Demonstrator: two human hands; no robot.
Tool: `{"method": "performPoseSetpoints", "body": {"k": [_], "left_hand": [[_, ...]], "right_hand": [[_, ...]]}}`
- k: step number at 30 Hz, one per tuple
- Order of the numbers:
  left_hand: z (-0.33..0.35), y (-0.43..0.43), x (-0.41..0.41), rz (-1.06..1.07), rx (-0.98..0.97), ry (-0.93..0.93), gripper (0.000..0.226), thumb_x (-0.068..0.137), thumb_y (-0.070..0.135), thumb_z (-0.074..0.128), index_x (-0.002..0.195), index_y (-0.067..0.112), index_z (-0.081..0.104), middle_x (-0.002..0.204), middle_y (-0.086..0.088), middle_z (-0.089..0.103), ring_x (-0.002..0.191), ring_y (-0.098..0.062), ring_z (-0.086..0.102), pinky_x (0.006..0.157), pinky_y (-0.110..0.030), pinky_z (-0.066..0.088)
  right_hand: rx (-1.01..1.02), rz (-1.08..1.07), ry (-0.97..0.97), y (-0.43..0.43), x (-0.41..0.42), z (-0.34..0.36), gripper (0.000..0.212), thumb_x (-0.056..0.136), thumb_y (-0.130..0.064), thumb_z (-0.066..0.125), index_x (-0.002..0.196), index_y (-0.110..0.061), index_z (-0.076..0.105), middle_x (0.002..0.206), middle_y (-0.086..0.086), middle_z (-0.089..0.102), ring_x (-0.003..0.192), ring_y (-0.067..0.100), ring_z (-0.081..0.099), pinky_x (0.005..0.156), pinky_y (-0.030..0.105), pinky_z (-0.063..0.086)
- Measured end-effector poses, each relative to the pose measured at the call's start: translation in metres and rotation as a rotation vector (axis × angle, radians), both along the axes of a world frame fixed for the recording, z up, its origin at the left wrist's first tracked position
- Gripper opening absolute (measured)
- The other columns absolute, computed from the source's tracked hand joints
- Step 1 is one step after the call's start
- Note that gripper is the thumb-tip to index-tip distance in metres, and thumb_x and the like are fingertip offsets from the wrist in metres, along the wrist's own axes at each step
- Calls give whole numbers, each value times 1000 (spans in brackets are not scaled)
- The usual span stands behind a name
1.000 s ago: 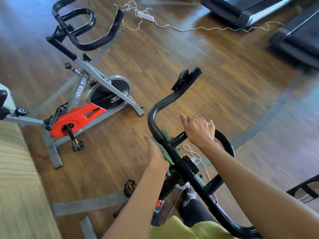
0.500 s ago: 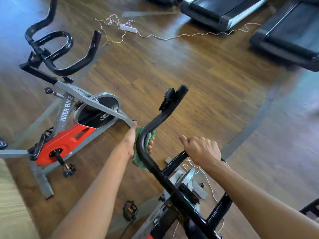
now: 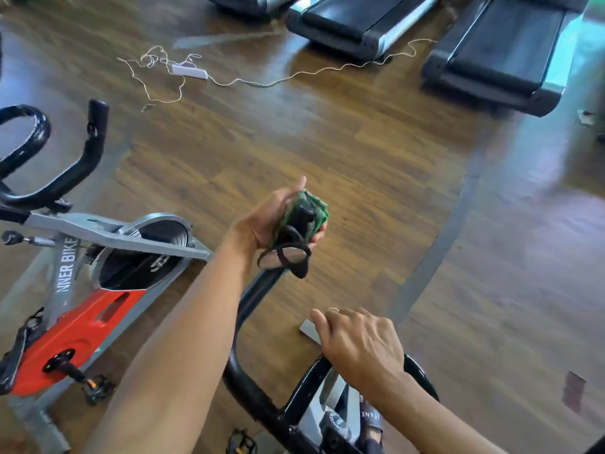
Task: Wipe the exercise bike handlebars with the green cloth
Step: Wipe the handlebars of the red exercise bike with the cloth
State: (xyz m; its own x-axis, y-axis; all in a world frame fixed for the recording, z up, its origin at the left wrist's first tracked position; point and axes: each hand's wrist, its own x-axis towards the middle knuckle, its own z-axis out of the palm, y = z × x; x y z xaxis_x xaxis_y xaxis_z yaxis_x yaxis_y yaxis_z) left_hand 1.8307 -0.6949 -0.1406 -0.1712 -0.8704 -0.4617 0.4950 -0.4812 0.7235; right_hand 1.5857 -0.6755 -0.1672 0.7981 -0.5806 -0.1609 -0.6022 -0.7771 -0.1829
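Note:
The black handlebar [image 3: 252, 303] of the exercise bike curves up from the bottom centre to its far tip. My left hand [image 3: 262, 221] grips the green cloth [image 3: 314, 204], which is wrapped round that tip; the bar's black end shows inside the cloth. A small black clip or sensor piece [image 3: 288, 255] hangs just below the hand. My right hand [image 3: 360, 345] rests curled over the inner loop of the handlebar [image 3: 311, 385], lower right of centre.
A second grey and red exercise bike [image 3: 82, 309] stands close on the left, its black handlebars [image 3: 75, 165] at left. Treadmills [image 3: 357, 21] line the far edge. A white power strip [image 3: 190, 71] with loose cord lies on the wooden floor.
My left hand has slid the green cloth up along the bar, from its low bend to its far tip. My right hand has kept its hold on the inner loop.

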Motion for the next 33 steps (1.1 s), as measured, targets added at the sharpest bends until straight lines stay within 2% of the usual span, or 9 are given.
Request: {"method": "performPoseSetpoints", "body": {"k": [6,8,13,17,23,25,29,31,33], "left_hand": [[-24,17,-4,-73,87,-70,48,88,48,44,75,4,58,65,-12,54,54,-25,51,57,-33,42],[-19,16,-3,-88,80,-106,47,86,49,49,74,4,56,67,-14,52,55,-25,50,59,-35,41],[4,-6,-7,67,26,-84,55,95,54,36,77,6,55,66,-11,55,53,-22,53,52,-29,45],[-15,31,-13,10,104,-149,32,89,35,48,76,8,58,67,-14,51,54,-24,49,56,-33,42],[16,-4,-15,242,38,-311,66,95,64,35,81,5,64,69,-17,60,55,-26,54,54,-31,47],[11,2,-26,457,27,-479,68,96,63,34,85,5,67,69,-16,63,56,-26,56,53,-31,47],[-13,45,-60,660,26,-1094,77,98,65,17,89,5,64,68,-9,64,64,-24,65,58,-36,51],[-8,41,-69,726,-17,-1239,63,102,55,18,100,14,65,79,6,64,76,-14,63,66,-24,47],[7,22,-68,792,-101,-1307,45,107,38,22,95,17,60,77,14,57,70,-7,56,60,-15,39]], "right_hand": [[6,-11,-21,2,0,0,60,103,-50,13,73,-21,56,81,-3,66,83,20,65,66,35,50],[21,-8,-38,2,1,0,56,104,-47,16,72,-21,54,80,-2,66,82,22,64,67,35,49],[38,-44,-45,1,0,1,61,102,-50,15,65,-19,52,72,-2,63,75,18,62,63,34,47],[29,-55,-59,3,0,2,61,102,-49,16,58,-18,44,65,-1,61,68,18,61,55,32,38],[34,-67,-45,3,1,4,60,102,-50,16,62,-19,47,66,-3,59,72,17,61,57,31,41],[23,-71,-36,3,2,5,61,102,-50,17,62,-18,51,65,-4,58,71,16,60,56,31,42],[35,-74,-38,4,2,6,60,102,-48,18,65,-18,54,69,-5,61,76,16,61,61,31,45],[22,-78,-45,3,4,7,60,102,-48,18,65,-18,55,69,-5,61,75,16,61,61,31,45],[16,-80,-34,4,4,7,60,102,-46,18,65,-18,57,67,-3,62,70,15,60,59,31,47]]}}
